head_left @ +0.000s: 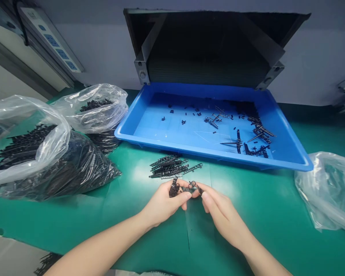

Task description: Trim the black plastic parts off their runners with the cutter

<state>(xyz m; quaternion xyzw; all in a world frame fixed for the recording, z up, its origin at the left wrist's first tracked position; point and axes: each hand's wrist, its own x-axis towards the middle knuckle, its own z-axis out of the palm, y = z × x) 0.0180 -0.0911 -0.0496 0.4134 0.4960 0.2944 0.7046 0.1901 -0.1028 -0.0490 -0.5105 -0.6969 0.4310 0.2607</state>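
Note:
My left hand (168, 200) is closed on a small bunch of black plastic parts (174, 188). A ring-shaped black piece (192, 184) shows between the fingertips of both hands. My right hand (220, 205) pinches a small dark plastic part (200, 190) between thumb and forefinger, close to the left fingertips. Whether the ring piece and the right hand's part are joined, I cannot tell. Just beyond the hands, a pile of long, thin black plastic strips (169, 166) lies on the green table mat (149, 249).
A blue tray (172, 142) with scattered black pieces stands behind the pile, below a dark chute opening (209, 50). Clear bags (83, 165) of black strips sit at left; another clear bag (327, 191) lies at right. A power strip (53, 40) is on the wall.

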